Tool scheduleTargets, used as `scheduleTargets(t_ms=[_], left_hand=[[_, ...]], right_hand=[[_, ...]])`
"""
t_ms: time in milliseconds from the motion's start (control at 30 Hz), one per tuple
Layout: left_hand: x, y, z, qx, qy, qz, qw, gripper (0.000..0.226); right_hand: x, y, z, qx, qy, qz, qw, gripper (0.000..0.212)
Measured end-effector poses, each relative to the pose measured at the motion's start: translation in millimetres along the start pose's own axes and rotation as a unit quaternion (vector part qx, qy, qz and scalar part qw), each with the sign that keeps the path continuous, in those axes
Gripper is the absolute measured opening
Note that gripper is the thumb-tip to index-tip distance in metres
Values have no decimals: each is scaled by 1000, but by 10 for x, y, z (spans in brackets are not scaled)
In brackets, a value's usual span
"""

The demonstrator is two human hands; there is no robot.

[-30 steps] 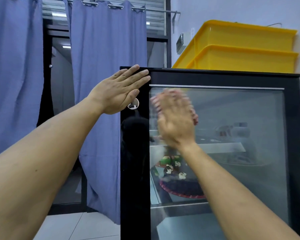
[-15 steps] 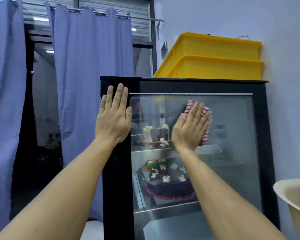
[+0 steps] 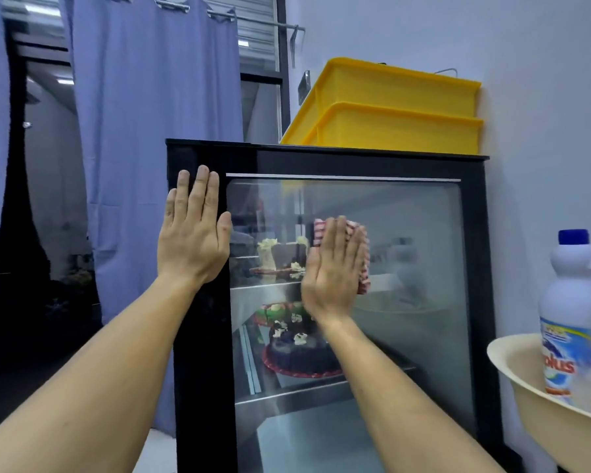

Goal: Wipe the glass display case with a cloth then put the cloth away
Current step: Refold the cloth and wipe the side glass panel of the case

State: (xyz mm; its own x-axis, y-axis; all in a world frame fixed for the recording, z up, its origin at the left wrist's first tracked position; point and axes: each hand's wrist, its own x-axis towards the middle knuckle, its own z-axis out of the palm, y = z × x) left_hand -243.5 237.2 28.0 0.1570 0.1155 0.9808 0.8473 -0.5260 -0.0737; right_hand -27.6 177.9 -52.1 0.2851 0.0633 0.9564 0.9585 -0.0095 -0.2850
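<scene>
The glass display case is a black-framed cabinet with a tall glass front, cakes visible on its shelves. My right hand lies flat on the glass near its middle left and presses a red-and-white striped cloth against it; the cloth shows past my fingertips and along the hand's right edge. My left hand rests flat with fingers together on the black left frame of the case, holding nothing.
Two stacked yellow crates sit on top of the case. A cream basin at the right edge holds a white bottle with a blue cap. Blue curtains hang at the left beside a dark doorway.
My right hand with the cloth has slid down and a little left across the glass. The view has pulled back and right, bringing the basin and bottle into sight. My left hand stays on the frame.
</scene>
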Motion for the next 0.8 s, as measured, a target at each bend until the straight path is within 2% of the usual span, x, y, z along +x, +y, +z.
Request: scheduleTargets(t_ms=[67, 100, 133, 167, 200, 267, 300, 333, 367, 400, 433, 467, 533, 567, 600, 633, 700, 733, 800], left_hand=[[5, 2, 5, 0, -2, 4, 1000, 68], [9, 3, 11, 1, 1, 4, 1000, 68], [13, -8, 14, 4, 2, 4, 1000, 68], [14, -19, 17, 5, 2, 4, 1000, 68], [11, -8, 26, 4, -1, 4, 1000, 67], [3, 7, 41, 4, 4, 4, 1000, 67], [5, 5, 47, 4, 8, 3, 1000, 67], [10, -4, 52, 3, 8, 3, 1000, 68], [12, -5, 58, 2, 8, 4, 1000, 68], [9, -7, 61, 3, 7, 3, 1000, 68], [6, -14, 60, 4, 6, 3, 1000, 69], [3, -15, 63, 4, 6, 4, 1000, 69], [1, -32, 60, 1, 7, 5, 1000, 69], [1, -33, 61, 0, 7, 6, 1000, 69], [0, -32, 61, 2, 8, 7, 1000, 69], [-3, -30, 60, 5, 10, 9, 1000, 69], [-8, -35, 54, 9, 13, 13, 1000, 69], [-7, -33, 59, 9, 13, 16, 1000, 68], [-12, -20, 66, 8, 15, 18, 1000, 68]], right_hand=[[252, -12, 18, -14, -32, -202, 979, 61], [445, 70, -24, -23, -34, -265, 963, 59], [623, 191, -70, -39, -32, -298, 953, 59], [752, 346, -132, -51, -30, -293, 954, 59], [829, 536, -187, -54, -21, -244, 968, 60], [793, 842, -265, -18, -2, -22, 1000, 62], [688, 868, -266, 6, 13, 105, 994, 65], [546, 807, -245, 18, 30, 191, 981, 68], [380, 701, -229, 15, 37, 214, 976, 70], [240, 583, -190, 6, 31, 181, 983, 69], [156, 494, -144, -3, 10, 108, 994, 68], [161, 465, -110, -14, -15, 9, 1000, 66], [445, 540, -120, -39, -42, -183, 981, 63], [641, 645, -154, -46, -42, -223, 973, 62], [827, 780, -197, -52, -38, -214, 975, 61], [960, 931, -248, -48, -34, -161, 985, 62], [979, 1214, -313, -16, -10, 33, 999, 65], [881, 1273, -313, 5, 14, 149, 989, 67], [640, 1115, -259, 36, 76, 344, 935, 72]])
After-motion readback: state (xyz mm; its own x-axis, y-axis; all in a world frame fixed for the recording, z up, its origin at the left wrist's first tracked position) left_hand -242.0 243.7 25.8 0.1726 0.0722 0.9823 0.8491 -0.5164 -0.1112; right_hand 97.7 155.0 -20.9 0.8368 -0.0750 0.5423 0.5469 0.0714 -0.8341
